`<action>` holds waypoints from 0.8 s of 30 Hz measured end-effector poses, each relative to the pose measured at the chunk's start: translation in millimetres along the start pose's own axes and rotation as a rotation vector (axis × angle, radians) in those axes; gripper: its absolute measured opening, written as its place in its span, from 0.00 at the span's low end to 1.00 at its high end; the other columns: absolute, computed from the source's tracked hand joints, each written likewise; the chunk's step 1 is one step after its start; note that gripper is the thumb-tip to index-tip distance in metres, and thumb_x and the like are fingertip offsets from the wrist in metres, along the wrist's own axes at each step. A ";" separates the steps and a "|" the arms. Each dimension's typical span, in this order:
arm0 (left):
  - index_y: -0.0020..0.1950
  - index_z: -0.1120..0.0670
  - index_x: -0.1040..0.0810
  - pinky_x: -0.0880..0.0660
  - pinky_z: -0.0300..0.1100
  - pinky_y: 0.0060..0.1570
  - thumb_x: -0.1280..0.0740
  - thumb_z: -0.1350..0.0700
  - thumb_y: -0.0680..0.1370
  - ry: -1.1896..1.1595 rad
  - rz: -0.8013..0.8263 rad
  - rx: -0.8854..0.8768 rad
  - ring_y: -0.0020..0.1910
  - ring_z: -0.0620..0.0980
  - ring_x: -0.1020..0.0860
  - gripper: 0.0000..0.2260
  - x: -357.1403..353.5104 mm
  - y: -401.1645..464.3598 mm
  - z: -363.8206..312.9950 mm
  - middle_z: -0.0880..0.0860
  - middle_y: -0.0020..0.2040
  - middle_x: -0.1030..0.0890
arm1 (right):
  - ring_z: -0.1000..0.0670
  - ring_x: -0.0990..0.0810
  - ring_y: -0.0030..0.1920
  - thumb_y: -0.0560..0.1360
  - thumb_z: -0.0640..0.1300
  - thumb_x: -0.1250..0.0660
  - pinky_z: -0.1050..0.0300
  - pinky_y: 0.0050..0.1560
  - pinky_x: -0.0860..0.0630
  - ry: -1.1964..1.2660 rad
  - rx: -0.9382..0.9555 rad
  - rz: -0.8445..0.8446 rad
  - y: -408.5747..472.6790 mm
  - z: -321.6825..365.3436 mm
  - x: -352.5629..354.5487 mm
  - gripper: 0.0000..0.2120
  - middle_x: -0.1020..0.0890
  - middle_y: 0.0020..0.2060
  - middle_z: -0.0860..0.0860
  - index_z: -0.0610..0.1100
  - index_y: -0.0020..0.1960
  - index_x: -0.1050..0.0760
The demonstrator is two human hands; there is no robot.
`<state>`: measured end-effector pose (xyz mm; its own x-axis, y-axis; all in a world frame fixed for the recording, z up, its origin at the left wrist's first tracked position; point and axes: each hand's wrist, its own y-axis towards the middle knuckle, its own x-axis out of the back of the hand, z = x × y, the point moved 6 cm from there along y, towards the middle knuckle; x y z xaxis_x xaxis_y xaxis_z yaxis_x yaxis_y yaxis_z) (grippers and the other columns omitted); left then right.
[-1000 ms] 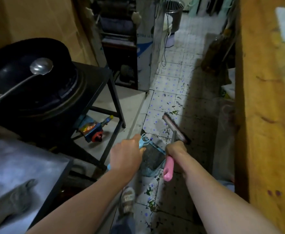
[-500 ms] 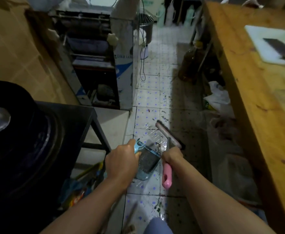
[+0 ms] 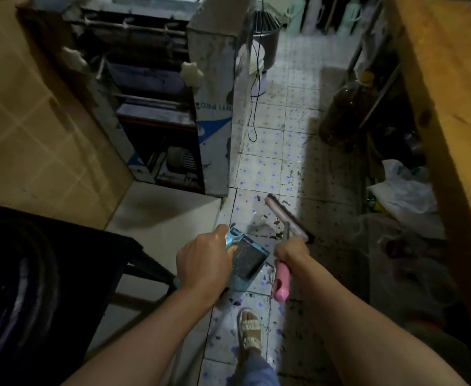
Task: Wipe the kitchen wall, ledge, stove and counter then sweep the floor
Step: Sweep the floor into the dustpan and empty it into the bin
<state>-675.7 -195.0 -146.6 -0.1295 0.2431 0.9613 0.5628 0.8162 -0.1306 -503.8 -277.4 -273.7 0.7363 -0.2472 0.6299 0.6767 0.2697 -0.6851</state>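
right now i see my left hand (image 3: 203, 263) curled tight round the handle of a blue dustpan (image 3: 244, 264), holding it tilted above the tiled floor (image 3: 270, 168). my right hand (image 3: 291, 252) grips the pink-handled broom (image 3: 283, 232), fingers wrapped round the shaft, its head resting on the floor just past the dustpan among scraps of debris (image 3: 276, 222). my sandalled foot (image 3: 249, 328) stands below.
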 end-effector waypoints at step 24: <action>0.61 0.46 0.31 0.38 0.40 0.40 0.39 0.44 0.78 0.011 0.015 0.182 0.54 0.54 0.22 0.13 -21.3 224.1 -47.5 0.51 0.54 0.20 | 0.37 0.20 0.51 0.75 0.36 0.37 0.45 0.53 0.22 0.102 0.057 0.080 266.6 154.7 20.1 0.06 0.25 0.47 0.38 0.35 0.50 0.32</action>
<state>-508.1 -42.1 -184.8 -0.1127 0.2506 0.9615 0.4075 0.8942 -0.1853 -308.7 -66.4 -387.1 0.7860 -0.3157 0.5315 0.6169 0.3441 -0.7078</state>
